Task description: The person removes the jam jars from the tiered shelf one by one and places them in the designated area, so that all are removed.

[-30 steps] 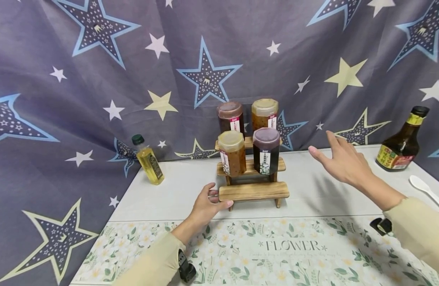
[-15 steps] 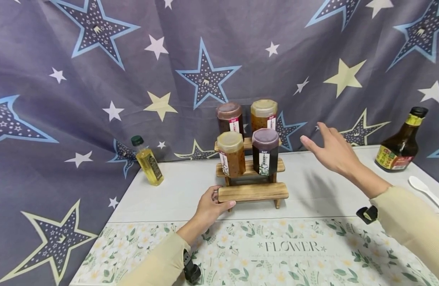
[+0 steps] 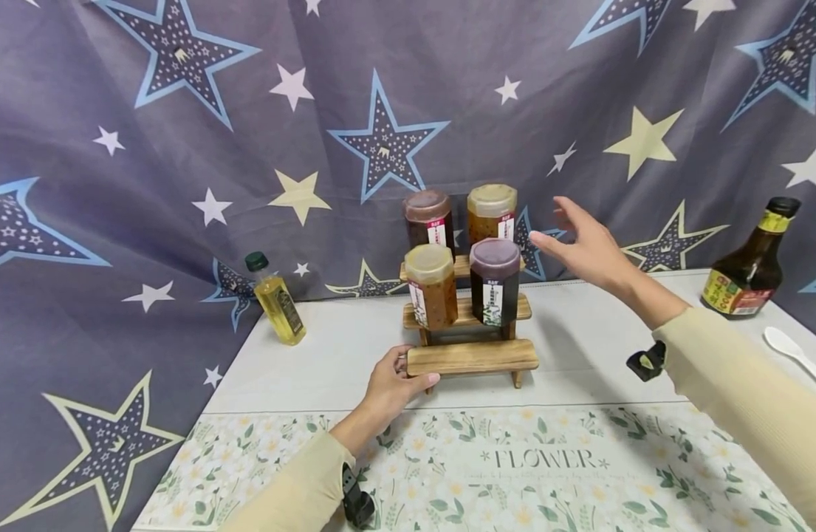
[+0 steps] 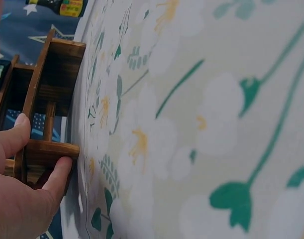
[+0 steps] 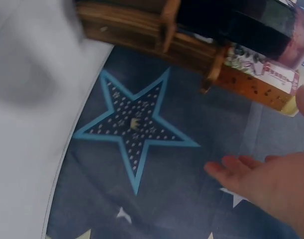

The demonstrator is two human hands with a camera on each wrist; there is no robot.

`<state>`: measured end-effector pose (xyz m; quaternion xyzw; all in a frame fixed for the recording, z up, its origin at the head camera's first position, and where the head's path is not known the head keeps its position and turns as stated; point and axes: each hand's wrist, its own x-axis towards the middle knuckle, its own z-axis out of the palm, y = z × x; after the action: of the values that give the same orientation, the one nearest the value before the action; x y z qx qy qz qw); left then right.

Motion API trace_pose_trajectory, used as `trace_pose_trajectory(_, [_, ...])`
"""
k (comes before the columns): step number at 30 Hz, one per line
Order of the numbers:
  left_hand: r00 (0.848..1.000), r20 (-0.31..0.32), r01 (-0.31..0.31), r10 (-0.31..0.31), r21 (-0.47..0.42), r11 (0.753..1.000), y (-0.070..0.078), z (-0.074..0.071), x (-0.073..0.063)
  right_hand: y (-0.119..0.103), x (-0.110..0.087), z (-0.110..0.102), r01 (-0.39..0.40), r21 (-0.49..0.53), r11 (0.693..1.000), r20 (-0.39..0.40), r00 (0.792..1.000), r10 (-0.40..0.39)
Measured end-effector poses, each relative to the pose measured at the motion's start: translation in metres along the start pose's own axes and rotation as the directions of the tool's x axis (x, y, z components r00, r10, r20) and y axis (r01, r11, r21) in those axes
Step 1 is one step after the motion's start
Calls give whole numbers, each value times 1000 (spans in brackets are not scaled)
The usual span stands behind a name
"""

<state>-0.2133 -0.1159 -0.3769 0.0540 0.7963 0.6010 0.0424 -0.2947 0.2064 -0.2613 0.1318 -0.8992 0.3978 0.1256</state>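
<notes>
A three-tier wooden rack (image 3: pixel 472 357) stands on the table with jars on its upper two steps. My left hand (image 3: pixel 389 380) grips the left end of its lowest step; in the left wrist view, thumb and fingers lie on either side of the wood (image 4: pixel 52 149). At the back stand a dark jar (image 3: pixel 427 214) with a reddish lid and an amber jar (image 3: pixel 492 210). In front of them are another amber jar (image 3: pixel 431 288) and a dark jar (image 3: pixel 495 284) with a purple lid. My right hand (image 3: pixel 590 247) hovers right of the jars, fingers extended, touching nothing.
A small oil bottle (image 3: pixel 278 303) with a green cap stands at the left. On the right are a dark sauce bottle (image 3: pixel 746 266) and a white spoon (image 3: pixel 796 355). A star-patterned curtain (image 3: pixel 547 74) hangs close behind the rack. A floral cloth (image 3: pixel 514 488) covers the table's front.
My right hand has moved left and up, towards the back amber jar. My left hand has closed round the end of the lowest step. The jars have stayed in place.
</notes>
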Motion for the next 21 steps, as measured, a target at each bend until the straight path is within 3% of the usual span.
trace_pose_trajectory(6, [1000,-3,20,-20,-15,1000,0,0,1,-17,21,4,4,125,992,28,1000,-8])
trace_pose_trajectory(13, [999,-12,34,-34,-1,999,11,0,-7,-34,43,13,9,228,974,93,995,-31])
trace_pose_trajectory(17, [1000,-11,27,-27,-7,1000,6,-1,-3,-41,53,20,-2,284,959,113,993,-32])
trace_pose_trajectory(21, [1000,-3,27,-27,-23,999,-9,-1,6,-40,58,25,-9,311,950,95,995,-21])
